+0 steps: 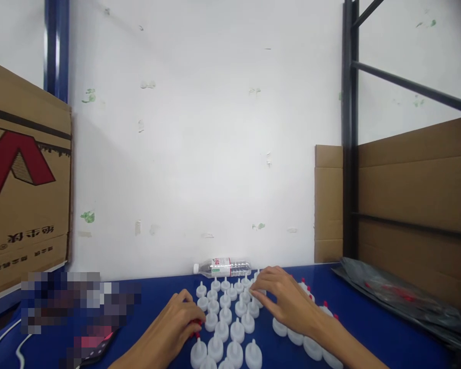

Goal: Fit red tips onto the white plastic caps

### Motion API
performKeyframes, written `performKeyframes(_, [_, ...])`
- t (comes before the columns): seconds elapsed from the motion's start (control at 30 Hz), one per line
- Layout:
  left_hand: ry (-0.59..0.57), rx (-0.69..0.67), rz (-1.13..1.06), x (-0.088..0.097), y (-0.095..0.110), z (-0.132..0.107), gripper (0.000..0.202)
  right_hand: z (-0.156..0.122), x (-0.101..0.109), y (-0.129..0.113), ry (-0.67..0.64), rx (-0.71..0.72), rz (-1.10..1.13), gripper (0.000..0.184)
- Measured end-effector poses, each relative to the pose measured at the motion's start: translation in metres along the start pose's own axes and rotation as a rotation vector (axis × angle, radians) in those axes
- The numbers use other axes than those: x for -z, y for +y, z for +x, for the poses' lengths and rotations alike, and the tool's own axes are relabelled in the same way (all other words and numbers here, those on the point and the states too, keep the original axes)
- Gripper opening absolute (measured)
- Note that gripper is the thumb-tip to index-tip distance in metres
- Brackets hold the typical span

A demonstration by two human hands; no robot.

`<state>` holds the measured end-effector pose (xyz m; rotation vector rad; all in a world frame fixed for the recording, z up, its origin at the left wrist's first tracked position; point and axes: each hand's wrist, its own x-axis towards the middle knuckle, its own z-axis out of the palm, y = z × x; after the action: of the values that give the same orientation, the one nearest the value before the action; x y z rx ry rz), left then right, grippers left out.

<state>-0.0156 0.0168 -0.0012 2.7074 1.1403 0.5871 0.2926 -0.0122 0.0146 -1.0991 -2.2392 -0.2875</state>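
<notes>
Rows of small white plastic pieces with round bases and pointed nozzles [237, 331] stand upright in front of me. My left hand [182, 318] is closed around small red caps [195, 324], partly hidden by its fingers, at the left edge of the rows. Toward the back of the group, my right hand [274, 292] has its thumb and fingertips brought together beside the white nozzle pieces. What lies in that pinch is too small to make out. Under and beyond my right forearm stand more white pieces, several topped with red caps [325, 304].
A clear plastic bottle [230, 267] lies on its side by the wall on the blue table [138, 307]. Grey plastic bags [399, 297] lie at right. Cardboard boxes [26, 205] and a dark metal rack post [350, 154] flank the table. A blurred patch and white cables [19, 353] are at left.
</notes>
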Motion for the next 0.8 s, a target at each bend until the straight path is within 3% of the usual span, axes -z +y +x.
performKeyframes(0.17, [-0.032,-0.059,-0.020,-0.001,-0.004,0.000,0.015,-0.002,-0.003,0.009,-0.032,-0.035,0.010,0.005])
performKeyframes(0.33, [0.014,-0.122,-0.002,-0.007,-0.006,-0.004,0.021,-0.005,0.003,0.004,-0.149,-0.031,0.048,0.019])
performKeyframes(0.53, [0.044,-0.123,0.017,-0.007,-0.007,-0.003,0.020,-0.003,0.005,-0.003,-0.286,-0.056,0.076,0.003])
performKeyframes(0.8, [0.092,-0.127,0.069,-0.017,-0.011,-0.004,0.020,-0.005,-0.006,0.002,-0.282,-0.134,0.021,0.005])
